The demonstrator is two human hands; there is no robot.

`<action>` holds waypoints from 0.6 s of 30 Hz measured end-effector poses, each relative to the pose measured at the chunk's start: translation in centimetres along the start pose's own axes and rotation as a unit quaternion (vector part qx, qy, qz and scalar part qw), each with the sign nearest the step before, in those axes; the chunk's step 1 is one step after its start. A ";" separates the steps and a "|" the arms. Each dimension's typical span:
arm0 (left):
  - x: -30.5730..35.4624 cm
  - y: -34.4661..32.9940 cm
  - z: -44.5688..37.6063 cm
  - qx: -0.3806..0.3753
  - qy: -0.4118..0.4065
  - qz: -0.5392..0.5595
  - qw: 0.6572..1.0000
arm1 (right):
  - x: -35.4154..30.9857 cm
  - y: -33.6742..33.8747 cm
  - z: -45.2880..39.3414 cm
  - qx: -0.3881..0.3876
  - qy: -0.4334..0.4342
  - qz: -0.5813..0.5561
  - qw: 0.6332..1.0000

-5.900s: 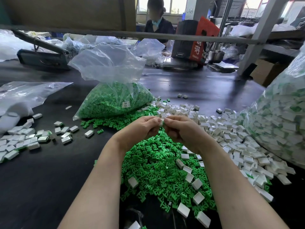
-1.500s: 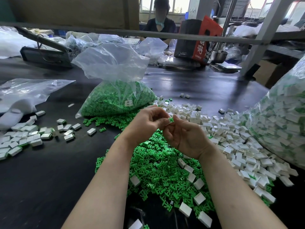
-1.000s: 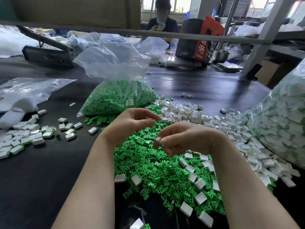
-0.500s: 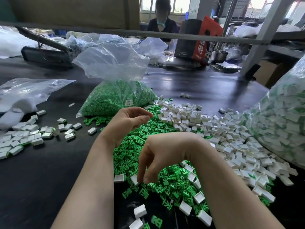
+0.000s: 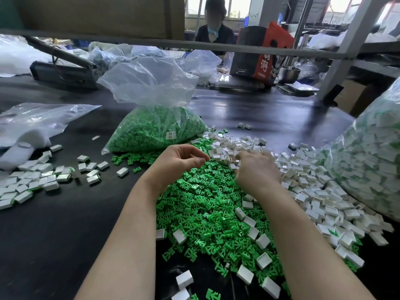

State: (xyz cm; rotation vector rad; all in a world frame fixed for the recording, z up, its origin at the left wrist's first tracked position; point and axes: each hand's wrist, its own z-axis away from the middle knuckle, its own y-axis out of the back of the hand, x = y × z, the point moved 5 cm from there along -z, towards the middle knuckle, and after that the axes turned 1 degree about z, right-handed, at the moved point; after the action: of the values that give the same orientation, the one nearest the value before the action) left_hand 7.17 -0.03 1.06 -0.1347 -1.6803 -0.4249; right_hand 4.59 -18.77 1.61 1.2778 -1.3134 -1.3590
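Fingertips of right hand (image 5: pixel 257 169) down among the white shells (image 5: pixel 303 182), blurred; pinching one or only touching, cannot tell. Left hand (image 5: pixel 179 161) loosely curled over the green inserts (image 5: pixel 205 208), nothing visible in it. Both loose heaps touching on the black bench (image 5: pixel 54 234), just beside a clear bag (image 5: pixel 151 83) of more green. White-and-green pieces (image 5: pixel 32 182), likely finished, well apart to the left. For the pick: single out one shell at the heap's edge, pinch by its sides, turn open face up for an insert.
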 end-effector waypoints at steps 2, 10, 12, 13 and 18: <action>0.0 -0.1 0.0 -0.001 0.005 -0.009 1.000 | 0.7 -0.9 -0.1 -0.012 -0.013 0.012 1.000; 0.0 -1.0 -0.3 0.004 0.020 -0.041 0.999 | 1.6 -1.0 -0.7 0.059 -0.008 -0.050 0.997; -0.1 -1.3 -0.4 0.003 0.019 -0.036 0.999 | 1.5 -0.8 -0.8 0.070 0.014 -0.118 0.990; 0.0 -1.5 -0.5 0.002 0.018 -0.035 0.999 | 1.4 -0.4 -0.7 0.078 0.032 -0.182 0.980; 0.0 -3.0 -0.9 -0.012 0.027 0.063 0.998 | -0.6 2.0 0.2 0.135 0.134 -0.394 0.899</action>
State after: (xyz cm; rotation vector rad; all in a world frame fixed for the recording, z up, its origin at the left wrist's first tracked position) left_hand 6.97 -3.12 0.55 -0.2429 -1.6036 -0.3521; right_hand 4.34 -18.38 3.64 2.2612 -0.8186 -1.4602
